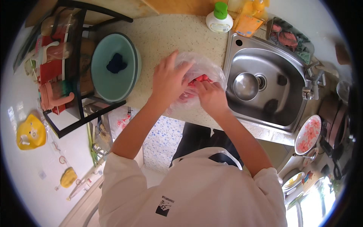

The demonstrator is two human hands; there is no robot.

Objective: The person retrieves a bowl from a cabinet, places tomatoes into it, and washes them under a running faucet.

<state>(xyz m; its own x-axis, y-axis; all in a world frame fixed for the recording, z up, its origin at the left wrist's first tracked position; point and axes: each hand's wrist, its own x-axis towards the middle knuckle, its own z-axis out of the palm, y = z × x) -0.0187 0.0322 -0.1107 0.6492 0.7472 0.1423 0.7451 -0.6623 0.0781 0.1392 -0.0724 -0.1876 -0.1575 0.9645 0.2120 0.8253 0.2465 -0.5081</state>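
Note:
A thin clear plastic bag (208, 63) rests on the speckled countertop (170, 31) in front of me, left of the sink. Small round red fruits (202, 78) show through its mouth. My left hand (170, 81) touches the bag's left side with fingers spread; whether it grips the film is not clear. Over the bag's mouth, my right hand (211, 95) has its fingers bent down at the red fruits. Its fingertips are partly hidden, so I cannot tell whether they pinch fruit or plastic.
Right of the bag, a steel sink (286, 107) holds a metal bowl (246, 86) beside the drain. A green basin (107, 85) with a dark blue cloth (116, 63) stands left, by a black rack (80, 56). A green-capped bottle (219, 18) stands at the back.

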